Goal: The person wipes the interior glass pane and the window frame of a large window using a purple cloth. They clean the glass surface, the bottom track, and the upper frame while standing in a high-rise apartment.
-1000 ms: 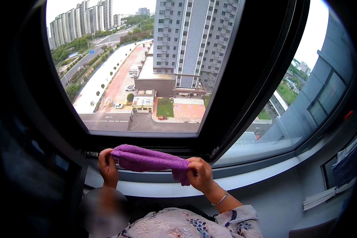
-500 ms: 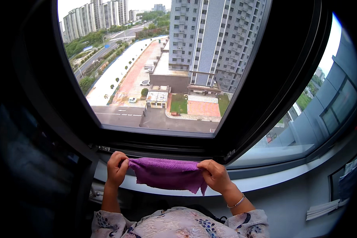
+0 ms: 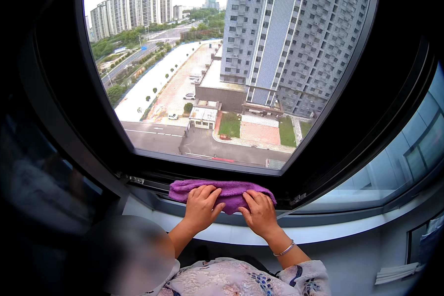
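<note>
A: Where are the hands?
B: Side by side on a purple cloth [image 3: 231, 196], the left hand [image 3: 201, 210] and the right hand [image 3: 260, 213] slightly apart, fingers laid over it.
A: And the cloth?
B: Bunched sideways along the bottom of a black window frame [image 3: 207, 172], beyond a pale sill [image 3: 325, 230].
A: Any jewellery?
B: A bracelet [image 3: 284, 248] at the right wrist.
A: Outside?
B: A tall grey tower block [image 3: 306, 54], a road [image 3: 212, 144] below.
</note>
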Motion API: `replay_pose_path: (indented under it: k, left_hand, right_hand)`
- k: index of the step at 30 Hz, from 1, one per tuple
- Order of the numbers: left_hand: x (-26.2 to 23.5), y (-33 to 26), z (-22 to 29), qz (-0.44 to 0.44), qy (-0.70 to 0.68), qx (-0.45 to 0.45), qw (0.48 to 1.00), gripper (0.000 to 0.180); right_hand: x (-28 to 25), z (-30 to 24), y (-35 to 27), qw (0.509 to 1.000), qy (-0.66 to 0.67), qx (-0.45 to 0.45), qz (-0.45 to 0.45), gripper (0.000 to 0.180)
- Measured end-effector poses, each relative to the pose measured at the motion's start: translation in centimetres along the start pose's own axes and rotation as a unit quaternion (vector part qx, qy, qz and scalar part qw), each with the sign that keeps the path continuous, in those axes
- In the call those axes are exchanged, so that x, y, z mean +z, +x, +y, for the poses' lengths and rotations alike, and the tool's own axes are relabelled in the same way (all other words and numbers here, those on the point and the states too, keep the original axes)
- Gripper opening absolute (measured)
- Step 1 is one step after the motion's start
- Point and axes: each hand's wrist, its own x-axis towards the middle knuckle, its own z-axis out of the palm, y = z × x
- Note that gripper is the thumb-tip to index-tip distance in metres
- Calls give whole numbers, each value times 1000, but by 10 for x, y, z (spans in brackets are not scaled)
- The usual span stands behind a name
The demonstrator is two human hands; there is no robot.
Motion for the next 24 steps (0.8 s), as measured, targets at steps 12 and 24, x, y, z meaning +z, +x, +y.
replay_pose_path:
  k: [12, 24]
  left_hand:
    - [-1, -15, -30, 45, 3, -18, 999, 43]
    - [-28, -18, -61, 79, -53, -188, 978, 16]
  right_hand:
    - [28, -7, 22, 998, -53, 10, 36, 42]
    - [11, 4, 49, 996, -16, 43, 79, 9]
